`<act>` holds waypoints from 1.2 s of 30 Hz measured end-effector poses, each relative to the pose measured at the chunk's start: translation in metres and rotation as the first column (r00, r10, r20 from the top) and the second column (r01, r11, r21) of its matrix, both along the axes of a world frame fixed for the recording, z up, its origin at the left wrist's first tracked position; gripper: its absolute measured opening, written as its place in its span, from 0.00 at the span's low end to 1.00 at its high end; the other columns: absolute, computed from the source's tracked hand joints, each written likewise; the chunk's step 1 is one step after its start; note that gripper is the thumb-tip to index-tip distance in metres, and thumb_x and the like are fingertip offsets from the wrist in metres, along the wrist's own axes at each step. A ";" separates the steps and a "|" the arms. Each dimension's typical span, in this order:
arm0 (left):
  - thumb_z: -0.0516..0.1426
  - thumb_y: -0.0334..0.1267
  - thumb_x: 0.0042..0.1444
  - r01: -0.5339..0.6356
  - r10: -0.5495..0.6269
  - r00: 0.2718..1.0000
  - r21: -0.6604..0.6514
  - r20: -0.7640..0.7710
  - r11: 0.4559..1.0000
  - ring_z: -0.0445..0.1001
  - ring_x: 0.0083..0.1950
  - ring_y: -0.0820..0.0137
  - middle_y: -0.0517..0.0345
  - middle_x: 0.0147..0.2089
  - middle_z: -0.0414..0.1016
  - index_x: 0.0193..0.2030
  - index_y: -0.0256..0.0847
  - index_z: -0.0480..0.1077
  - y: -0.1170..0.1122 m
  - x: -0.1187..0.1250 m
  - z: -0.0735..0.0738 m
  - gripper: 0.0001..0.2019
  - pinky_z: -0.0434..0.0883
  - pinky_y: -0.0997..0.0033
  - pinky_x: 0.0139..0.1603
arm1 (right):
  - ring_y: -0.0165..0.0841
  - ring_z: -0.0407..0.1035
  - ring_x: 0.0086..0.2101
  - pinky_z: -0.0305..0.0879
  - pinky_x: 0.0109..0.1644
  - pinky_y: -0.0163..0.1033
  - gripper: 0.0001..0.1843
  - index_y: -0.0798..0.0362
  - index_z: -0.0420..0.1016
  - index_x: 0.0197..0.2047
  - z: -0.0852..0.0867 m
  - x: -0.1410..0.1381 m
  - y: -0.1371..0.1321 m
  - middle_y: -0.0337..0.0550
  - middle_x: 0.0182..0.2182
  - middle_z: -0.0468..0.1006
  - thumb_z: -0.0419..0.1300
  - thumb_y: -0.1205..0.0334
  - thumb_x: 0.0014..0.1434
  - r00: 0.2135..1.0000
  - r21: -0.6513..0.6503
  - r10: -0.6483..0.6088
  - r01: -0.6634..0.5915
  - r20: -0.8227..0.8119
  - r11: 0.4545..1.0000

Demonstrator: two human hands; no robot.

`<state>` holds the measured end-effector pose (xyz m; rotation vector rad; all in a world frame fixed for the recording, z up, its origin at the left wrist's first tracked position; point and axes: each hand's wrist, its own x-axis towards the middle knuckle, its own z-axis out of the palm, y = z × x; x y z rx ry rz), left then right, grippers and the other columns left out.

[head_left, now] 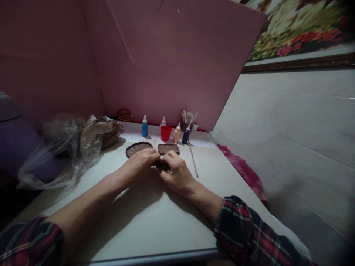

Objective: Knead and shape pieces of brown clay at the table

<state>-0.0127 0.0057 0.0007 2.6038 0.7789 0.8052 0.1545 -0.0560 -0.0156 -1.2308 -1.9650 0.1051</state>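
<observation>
Between my two hands is a small lump of dark brown clay [163,165], partly hidden by the fingers. My left hand [142,159] is closed, its fingertips pressed on the lump's left side. From the right, my right hand [176,171] curls its fingers and thumb around the same piece. Just behind the left hand lies a rounded brown clay slab [138,147] with a raised dark rim and small pale specks. A flat rectangular clay piece [168,149] lies behind the right hand.
Blue [144,128], peach [176,134] and dark blue [186,136] paint bottles stand at the back around a red cup [165,133]. A thin stick [193,159] lies to the right. Crumpled plastic [90,138] fills the left; a pink board [172,62] rises behind.
</observation>
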 end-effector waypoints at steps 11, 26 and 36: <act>0.65 0.29 0.39 0.359 0.298 0.794 -0.804 0.530 0.475 0.72 0.34 0.71 0.58 0.33 0.73 0.35 0.36 0.72 -0.007 0.004 0.004 0.13 0.69 0.69 0.40 | 0.34 0.71 0.41 0.70 0.45 0.40 0.17 0.53 0.70 0.45 0.000 0.007 0.013 0.47 0.43 0.73 0.64 0.61 0.52 0.828 -0.082 -0.041 -0.006 -0.559 0.997; 0.64 0.23 0.40 0.533 0.209 0.773 -0.791 0.599 0.301 0.74 0.38 0.69 0.54 0.37 0.75 0.41 0.36 0.73 -0.014 0.001 0.003 0.18 0.68 0.72 0.39 | 0.36 0.67 0.50 0.62 0.57 0.47 0.16 0.48 0.74 0.46 0.005 0.005 0.005 0.43 0.46 0.75 0.62 0.70 0.54 0.913 0.063 0.207 -0.197 -0.351 0.978; 0.65 0.37 0.47 0.398 0.304 0.777 -0.804 0.551 0.441 0.76 0.40 0.67 0.51 0.41 0.77 0.44 0.37 0.70 -0.010 0.005 0.003 0.18 0.70 0.68 0.41 | 0.40 0.68 0.49 0.67 0.51 0.46 0.36 0.52 0.60 0.60 -0.003 0.006 0.009 0.52 0.53 0.70 0.67 0.57 0.50 0.894 -0.103 0.109 -0.170 -0.435 0.980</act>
